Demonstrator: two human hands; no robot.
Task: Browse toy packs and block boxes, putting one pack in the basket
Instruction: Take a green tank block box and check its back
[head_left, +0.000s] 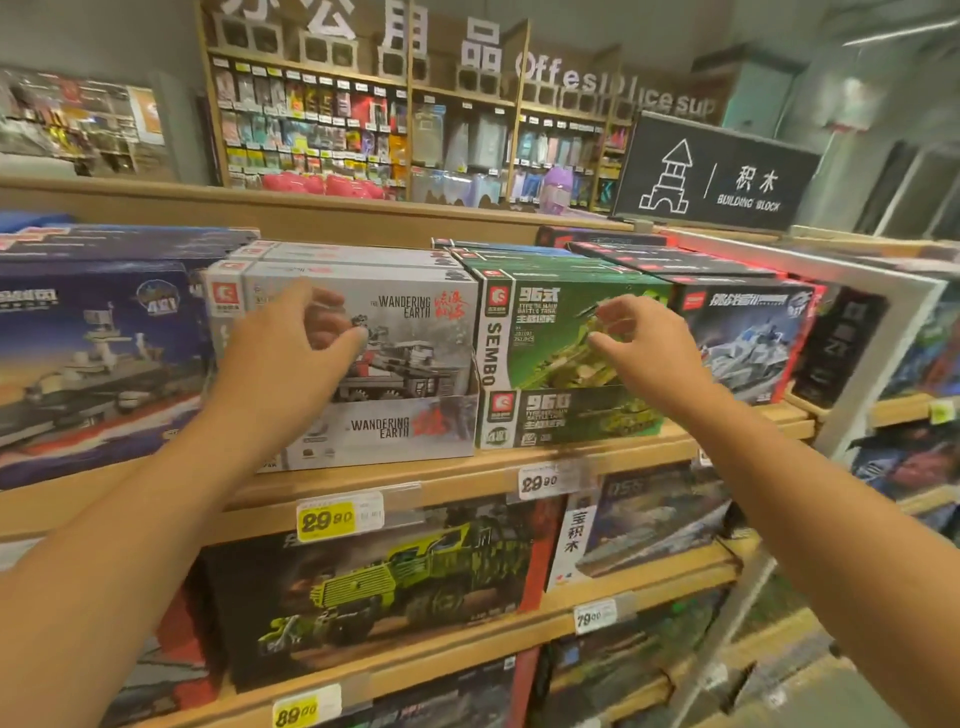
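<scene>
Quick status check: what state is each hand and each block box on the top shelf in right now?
left hand: raised before the grey box, fingers loosely curled, holding nothing
right hand: raised before the green box, fingers loosely curled, holding nothing
grey Wandering Earth box: sealed, on the shelf, stacked on another
green Sembo tank box: sealed, on the shelf, stacked on another
blue warship box: sealed, on the shelf

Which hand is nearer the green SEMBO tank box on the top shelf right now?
Right. The right hand is raised in front of the green SEMBO tank box, fingers loosely curled, holding nothing. The left hand is in front of the grey Wandering Earth box beside it.
</scene>
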